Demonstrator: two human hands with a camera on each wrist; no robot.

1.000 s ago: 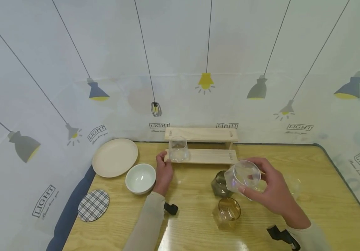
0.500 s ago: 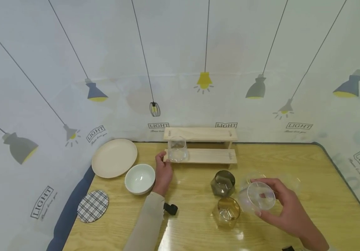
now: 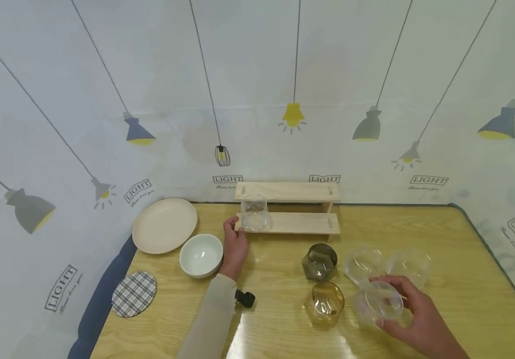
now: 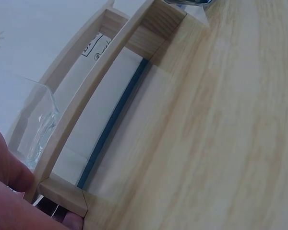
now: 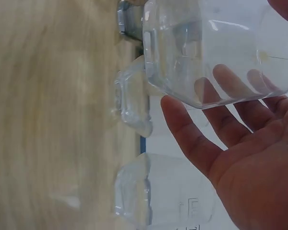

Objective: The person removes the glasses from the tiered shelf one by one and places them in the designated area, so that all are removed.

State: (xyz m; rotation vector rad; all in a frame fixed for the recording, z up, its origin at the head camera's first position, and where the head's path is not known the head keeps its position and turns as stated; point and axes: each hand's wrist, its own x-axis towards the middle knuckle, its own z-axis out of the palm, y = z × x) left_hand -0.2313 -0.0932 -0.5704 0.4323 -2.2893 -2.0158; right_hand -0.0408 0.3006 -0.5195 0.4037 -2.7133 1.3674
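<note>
My left hand (image 3: 236,249) grips the left end of a two-tier wooden rack (image 3: 302,223); in the left wrist view its fingers (image 4: 20,176) lie around the lower board's end. A clear glass (image 3: 254,219) stands on that board beside the hand. My right hand (image 3: 419,314) holds another clear glass (image 5: 221,52) between thumb and fingers. In the right wrist view this glass is raised off the table. Behind it stand two more clear glasses, a nearer-left one (image 3: 364,264) and a right one (image 3: 410,267). A smoky grey glass (image 3: 319,264) and an amber glass (image 3: 326,304) stand to its left.
Left of my left hand are a white bowl (image 3: 201,255), a beige plate (image 3: 164,226) and a round plaid coaster (image 3: 133,294). The wooden table (image 3: 280,309) ends at a wall sheet (image 3: 257,89) printed with lamps, right behind the rack.
My right hand has carried its clear glass from near the rack's right end, rightward and toward me, past the smoky and amber glasses. The left hand stays on the rack.
</note>
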